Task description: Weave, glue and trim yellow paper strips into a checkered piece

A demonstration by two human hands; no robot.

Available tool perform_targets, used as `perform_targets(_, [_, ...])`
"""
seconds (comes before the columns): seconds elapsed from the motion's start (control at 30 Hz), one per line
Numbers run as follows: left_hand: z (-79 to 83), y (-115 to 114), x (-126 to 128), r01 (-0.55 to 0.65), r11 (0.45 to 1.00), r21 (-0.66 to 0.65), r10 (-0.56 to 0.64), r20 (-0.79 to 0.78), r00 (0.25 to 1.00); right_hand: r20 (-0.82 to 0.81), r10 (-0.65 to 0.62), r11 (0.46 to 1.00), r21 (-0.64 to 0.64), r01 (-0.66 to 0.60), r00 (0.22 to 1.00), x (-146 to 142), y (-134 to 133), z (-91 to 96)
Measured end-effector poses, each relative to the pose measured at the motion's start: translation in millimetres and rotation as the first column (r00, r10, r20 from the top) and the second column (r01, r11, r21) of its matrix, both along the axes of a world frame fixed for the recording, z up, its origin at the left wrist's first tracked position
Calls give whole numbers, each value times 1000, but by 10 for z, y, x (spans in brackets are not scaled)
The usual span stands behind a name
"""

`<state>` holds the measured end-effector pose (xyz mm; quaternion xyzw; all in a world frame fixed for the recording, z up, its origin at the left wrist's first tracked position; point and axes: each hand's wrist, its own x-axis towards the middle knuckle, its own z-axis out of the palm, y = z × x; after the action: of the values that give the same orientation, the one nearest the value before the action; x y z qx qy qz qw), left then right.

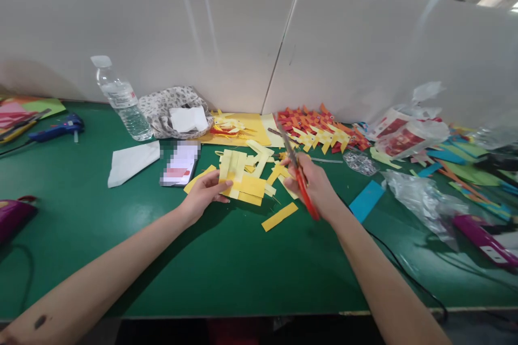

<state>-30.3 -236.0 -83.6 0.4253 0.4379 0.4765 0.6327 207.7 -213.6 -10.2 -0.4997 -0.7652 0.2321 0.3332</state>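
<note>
My left hand [204, 192] rests on the green table [121, 237] and pinches the near edge of a woven piece of yellow paper strips [240, 178]. My right hand [313, 183] grips red-handled scissors [297, 175], blades pointing away toward the back, just right of the yellow strips. Loose yellow strips lie around both hands, one [279, 216] lying nearer to me between them.
Behind are a water bottle [121, 99], a patterned pouch [176, 113], a phone [180, 163], a white paper [131, 161] and woven red-orange-yellow pieces [319, 126]. Plastic bags [421, 199], coloured strips and a blue card [366, 200] lie right. A glue gun [59, 128] lies left.
</note>
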Motion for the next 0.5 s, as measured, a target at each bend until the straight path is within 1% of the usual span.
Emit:
perform_targets(0.07, [5, -1, 5, -16, 1000, 5, 16, 14, 1000, 250, -36, 999, 46, 26, 968, 23, -183, -35])
perform_targets(0.17, [21, -7, 8, -29, 1000, -8, 29, 18, 999, 443, -63, 998, 34, 53, 894, -6, -255, -53])
perform_targets(0.23, [34, -12, 8, -41, 999, -14, 41, 18, 999, 524, -63, 998, 42, 48, 849, -43, -209, -61])
perform_targets(0.37, [47, -19, 11, -33, 999, -10, 33, 18, 999, 627, -123, 989, 142, 42, 769, -74, -84, -114])
perform_targets(0.5, [25, -13, 23, -53, 998, 14, 53, -28, 998, 658, -154, 985, 163, 60, 738, -46, -66, -229])
